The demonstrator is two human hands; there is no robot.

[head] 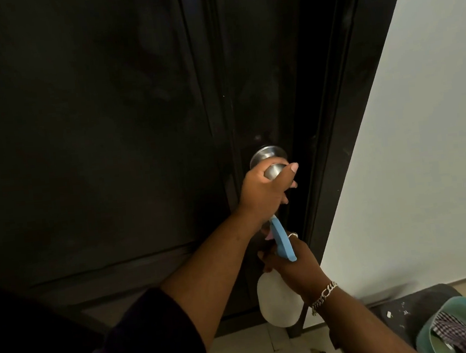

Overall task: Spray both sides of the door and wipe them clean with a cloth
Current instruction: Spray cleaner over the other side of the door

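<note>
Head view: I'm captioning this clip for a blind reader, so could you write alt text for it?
A left hand grips the silver knob of a dark door, while the right hand holds a spray bottle with a blue trigger just below it. At lower right, a checked cloth lies in a green basin on the floor.

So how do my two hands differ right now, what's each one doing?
The left hand is higher, curled round the silver door knob; the right hand is lower, gripping the neck of the spray bottle. The right wrist wears a chain bracelet; the left arm has a dark sleeve. Both are close to the dark door.
</note>
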